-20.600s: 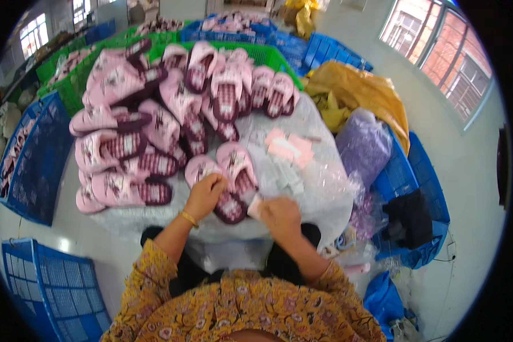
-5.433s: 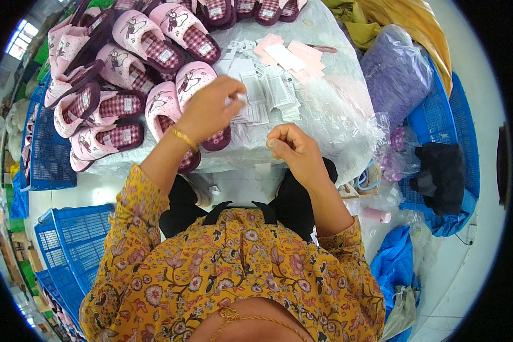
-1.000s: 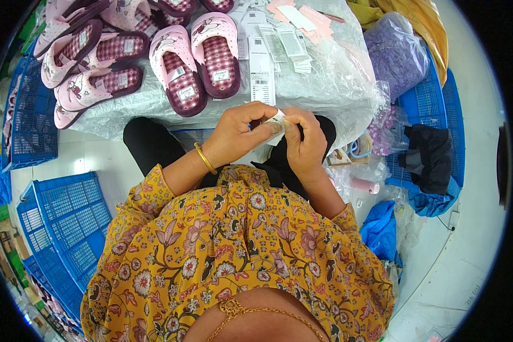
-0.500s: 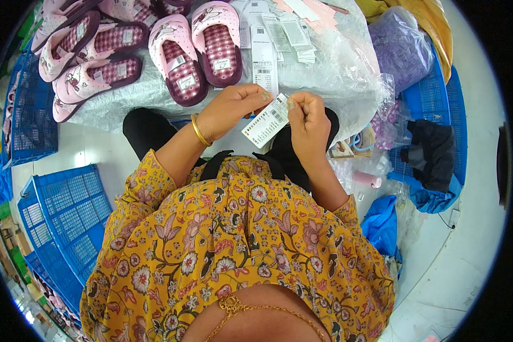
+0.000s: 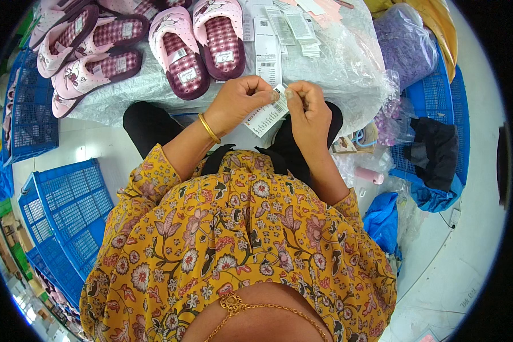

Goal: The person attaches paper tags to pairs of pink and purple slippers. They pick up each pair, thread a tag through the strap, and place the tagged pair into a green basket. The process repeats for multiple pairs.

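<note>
A white printed label tag [image 5: 263, 118] hangs between my two hands at the table's near edge, its lower end tilted down to the left. The thumb and fingers of my left hand [image 5: 242, 98] pinch it near its upper part. My right hand [image 5: 309, 108] grips its top corner between thumb and bent forefinger. Just beyond lies a strip of white labels [image 5: 267, 57] on the plastic-covered table [image 5: 342, 74]. A pair of pink slippers with plaid insoles, the left slipper [image 5: 179, 60] and the right slipper [image 5: 221, 43], stands left of the strip.
More pink slippers [image 5: 102, 71] crowd the table's left. Stacks of white tags [image 5: 299, 25] lie at the back. Blue crates [image 5: 68, 211] stand on the floor at left, another blue crate [image 5: 453, 114] at right with dark cloth [image 5: 433, 151]. A purple bundle in plastic [image 5: 407, 48] sits behind.
My left hand has slid further over the tag, covering more of its upper part. My right thumb has shifted along the top corner. The view has moved slightly.
</note>
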### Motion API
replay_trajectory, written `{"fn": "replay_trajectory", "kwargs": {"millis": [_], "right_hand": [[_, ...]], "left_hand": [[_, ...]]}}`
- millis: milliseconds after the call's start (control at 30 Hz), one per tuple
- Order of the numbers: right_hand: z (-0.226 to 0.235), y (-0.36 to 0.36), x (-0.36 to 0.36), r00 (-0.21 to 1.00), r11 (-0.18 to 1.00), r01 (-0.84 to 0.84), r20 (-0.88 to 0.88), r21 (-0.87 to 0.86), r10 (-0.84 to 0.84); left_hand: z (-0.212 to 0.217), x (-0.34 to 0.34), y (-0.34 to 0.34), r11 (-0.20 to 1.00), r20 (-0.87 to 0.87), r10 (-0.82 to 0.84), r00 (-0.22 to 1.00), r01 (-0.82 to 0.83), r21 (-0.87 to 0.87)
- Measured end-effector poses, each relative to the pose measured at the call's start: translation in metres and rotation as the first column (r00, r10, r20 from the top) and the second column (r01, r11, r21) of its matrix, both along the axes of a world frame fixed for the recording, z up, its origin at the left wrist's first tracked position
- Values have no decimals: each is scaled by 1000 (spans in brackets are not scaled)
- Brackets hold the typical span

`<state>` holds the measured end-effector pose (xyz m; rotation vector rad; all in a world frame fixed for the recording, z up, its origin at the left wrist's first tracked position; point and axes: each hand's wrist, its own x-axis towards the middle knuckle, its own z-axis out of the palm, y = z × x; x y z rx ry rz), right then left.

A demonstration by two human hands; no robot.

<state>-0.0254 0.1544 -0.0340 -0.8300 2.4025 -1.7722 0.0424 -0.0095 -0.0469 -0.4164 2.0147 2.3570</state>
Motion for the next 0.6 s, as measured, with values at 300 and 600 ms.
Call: {"fn": "replay_trajectory", "kwargs": {"millis": [300,600], "right_hand": [[-7,-3,-2,1000,1000,19,-20,3,-19],[-9,-3,2,1000,1000,1,26,-1,-1]], "left_hand": [[-2,-1,4,999,7,-18,1000,18,-35],[-2,-1,4,989,-2,6,1000,-6,-146]]}}
